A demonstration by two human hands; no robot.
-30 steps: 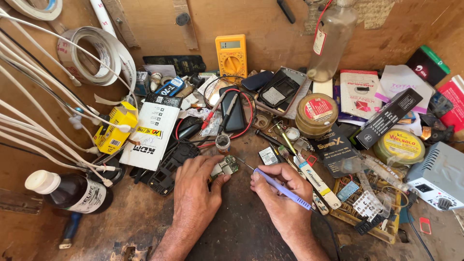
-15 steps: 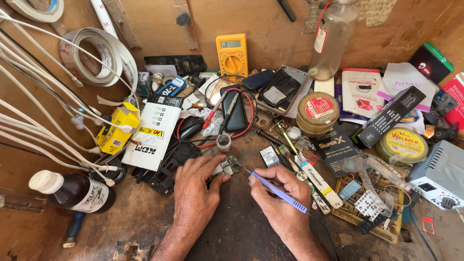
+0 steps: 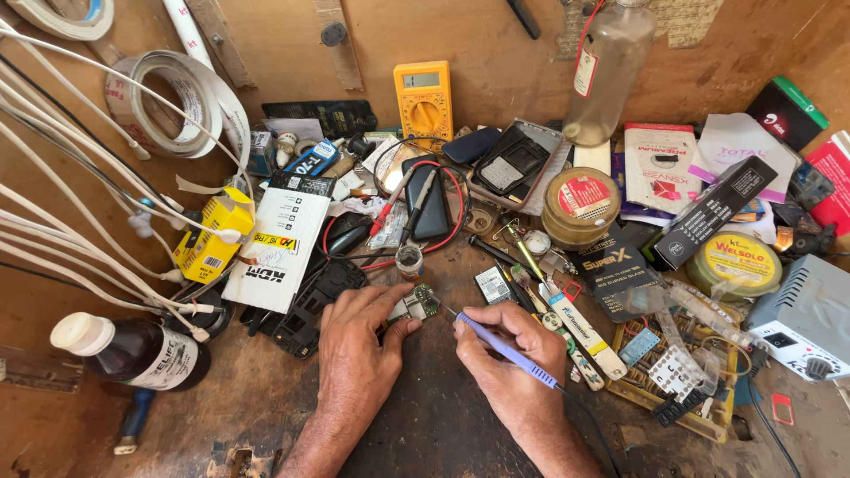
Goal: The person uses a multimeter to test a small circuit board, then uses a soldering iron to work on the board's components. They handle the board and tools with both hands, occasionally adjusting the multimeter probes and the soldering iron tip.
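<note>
Circuit board (image 3: 414,305) between multimeter (image 3: 423,102) behind and hands in front, bottle (image 3: 133,350) far left.

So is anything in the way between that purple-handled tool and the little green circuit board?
Nothing visible: the purple-handled soldering tool in the right hand points across bare bench to the small green circuit board, pinched by the left hand.

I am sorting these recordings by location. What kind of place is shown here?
Probably a small electronics repair bench: a yellow multimeter, a soldering iron in the right hand, and a small circuit board held by the left hand.
</note>
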